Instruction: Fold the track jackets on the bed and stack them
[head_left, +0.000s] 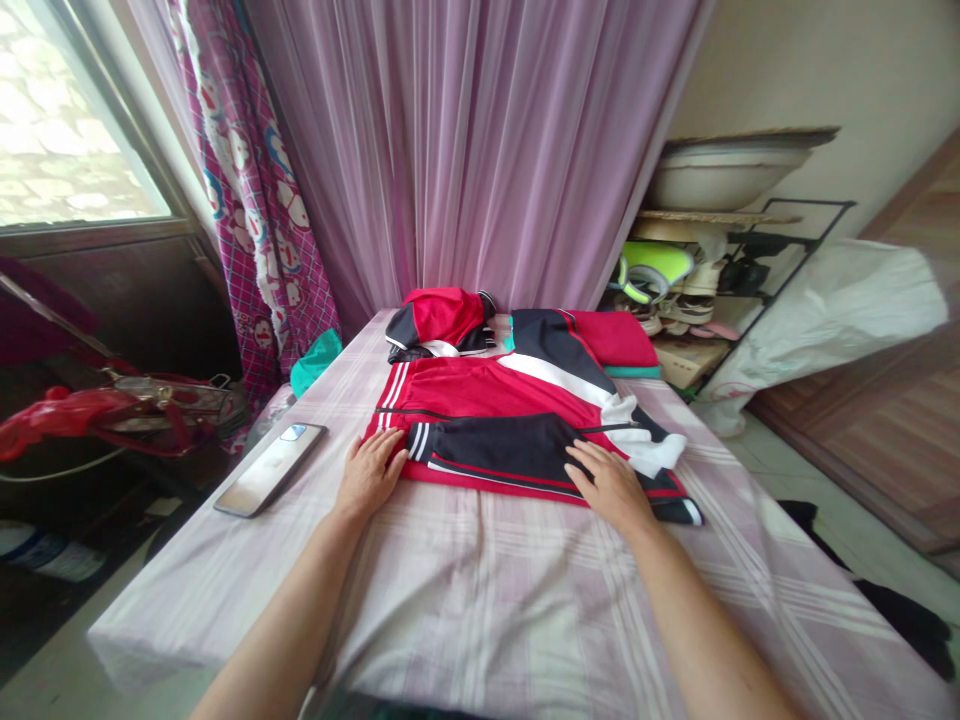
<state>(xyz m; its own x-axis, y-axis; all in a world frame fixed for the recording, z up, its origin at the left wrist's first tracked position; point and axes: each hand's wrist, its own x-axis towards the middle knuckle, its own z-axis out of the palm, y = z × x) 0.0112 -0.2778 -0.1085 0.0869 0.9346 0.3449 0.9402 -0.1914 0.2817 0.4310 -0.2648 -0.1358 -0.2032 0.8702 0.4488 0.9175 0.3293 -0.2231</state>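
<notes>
Item under inspection: a red, black and white jacket [465, 383], lying flat on the table [480, 620] in front of the person, with a black sleeve [499, 440] laid across its near side. The left hand [373, 470] rests palm down at the striped edge beside the cuff, fingers lightly spread. The right hand [611, 485] lies on the other end of the sleeve, fingers spread, pinching nothing.

Handling, as judged: light, soft and limp, probably a smooth knit that may slide over itself and crease; not fragile. The zip [409, 411] should be the only stiff part. Best holds would be the striped edge at the left and the doubled layers near the right hand, both taken together so the sleeve does not slip off.

Surroundings: a white cloth item [652, 450] lies over the jacket's right end, possibly a sock or glove; its shape cannot be settled from this view. It is the nearest obstruction. Behind stand a red and black bundle [450, 318] at the left and a folded red cloth [619, 340] at the right, both limiting room at the far side. A phone [271, 470] lies left of the left hand, apart from the jacket.
</notes>
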